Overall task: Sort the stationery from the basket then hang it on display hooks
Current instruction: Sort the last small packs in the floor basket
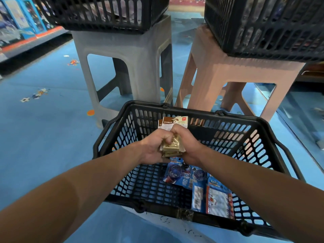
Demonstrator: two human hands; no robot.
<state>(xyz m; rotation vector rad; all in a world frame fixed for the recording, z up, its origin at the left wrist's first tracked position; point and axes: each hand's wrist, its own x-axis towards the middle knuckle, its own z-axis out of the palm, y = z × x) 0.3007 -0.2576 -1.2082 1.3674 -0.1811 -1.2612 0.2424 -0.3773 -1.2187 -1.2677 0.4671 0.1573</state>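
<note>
Both hands, left hand (pixel 154 149) and right hand (pixel 186 146), curl their fingers round a stack of beige carded stationery packs (pixel 172 148) above the black plastic mesh basket (pixel 228 135). Recommended: square the header cards so the hang holes align before hooking.

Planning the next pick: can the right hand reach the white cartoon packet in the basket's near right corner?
Probably yes: the packet lies uncovered below the right hand, though it must first release the tan packs.

Packets (pixel 171 148) between left hand (pixel 154 149), right hand (pixel 188 143)
</note>
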